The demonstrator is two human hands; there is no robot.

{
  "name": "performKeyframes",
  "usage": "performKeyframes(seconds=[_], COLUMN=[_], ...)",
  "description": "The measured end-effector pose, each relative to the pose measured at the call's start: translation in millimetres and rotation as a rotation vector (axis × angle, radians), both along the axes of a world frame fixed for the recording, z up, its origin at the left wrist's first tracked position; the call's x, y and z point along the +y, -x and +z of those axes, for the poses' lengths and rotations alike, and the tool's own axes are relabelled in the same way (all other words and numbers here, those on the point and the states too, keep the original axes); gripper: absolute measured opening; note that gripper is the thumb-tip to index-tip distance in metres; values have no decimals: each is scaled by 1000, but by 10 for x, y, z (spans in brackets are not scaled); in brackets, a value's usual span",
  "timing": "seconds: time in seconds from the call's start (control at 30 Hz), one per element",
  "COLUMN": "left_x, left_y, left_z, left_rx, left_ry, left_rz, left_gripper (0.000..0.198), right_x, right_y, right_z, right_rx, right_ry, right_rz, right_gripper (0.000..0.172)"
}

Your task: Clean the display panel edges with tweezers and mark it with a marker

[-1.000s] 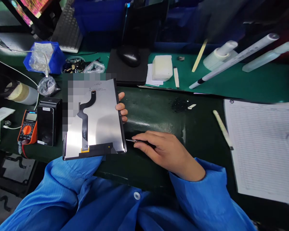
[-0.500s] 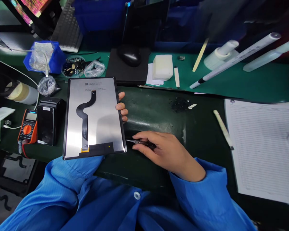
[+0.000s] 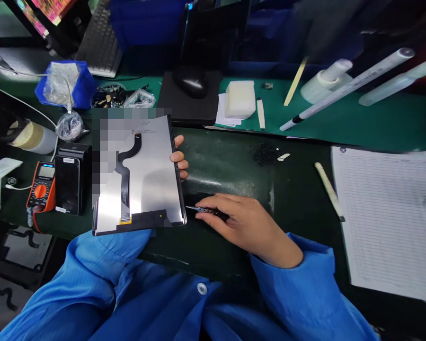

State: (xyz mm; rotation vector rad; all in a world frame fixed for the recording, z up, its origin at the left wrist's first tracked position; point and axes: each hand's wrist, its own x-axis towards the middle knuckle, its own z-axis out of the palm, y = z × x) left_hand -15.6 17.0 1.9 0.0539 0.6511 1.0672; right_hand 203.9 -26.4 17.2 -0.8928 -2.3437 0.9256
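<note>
A silver-backed display panel (image 3: 151, 175) with a curved black ribbon cable (image 3: 125, 189) is held up by my left hand (image 3: 179, 158). Its fingertips wrap round the panel's right edge, and the rest of that hand is hidden behind the panel. Part of the panel's left side looks blocky and blurred. To the right, my right hand (image 3: 239, 222) pinches dark tweezers (image 3: 209, 211), whose tip is at the panel's lower right edge. Whether the tip touches the edge, I cannot tell.
A multimeter (image 3: 40, 189) and a black phone (image 3: 67, 184) lie left of the panel. Behind are a mouse (image 3: 190, 83), a white block (image 3: 240, 98) and a blue bin (image 3: 87, 87). Lined paper (image 3: 390, 222) and a thin stick (image 3: 328, 189) lie at right.
</note>
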Motion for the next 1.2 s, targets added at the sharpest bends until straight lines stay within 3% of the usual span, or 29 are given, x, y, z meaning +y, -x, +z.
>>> performKeyframes(seconds=[0.2,0.47,0.67,0.87,1.2], left_x=[-7,7,-6,-19,-31], left_y=[-4,16,17,23,30], left_z=[77,-45,20,-42,-1], left_rx=[-4,-56,-63,-89,-89], left_ry=[11,-71,-44,-54,-76], left_rz=[-29,-43,-46,-27,-43], left_gripper=[74,80,75,63,73], right_x=[15,2,9,-2,-3], right_y=[0,10,0,6,2], right_z=[9,2,13,26,15], right_rx=[5,12,8,-5,31], right_ry=[-21,-4,1,52,37], right_rz=[32,8,25,-1,0], right_gripper=[19,13,20,15,17])
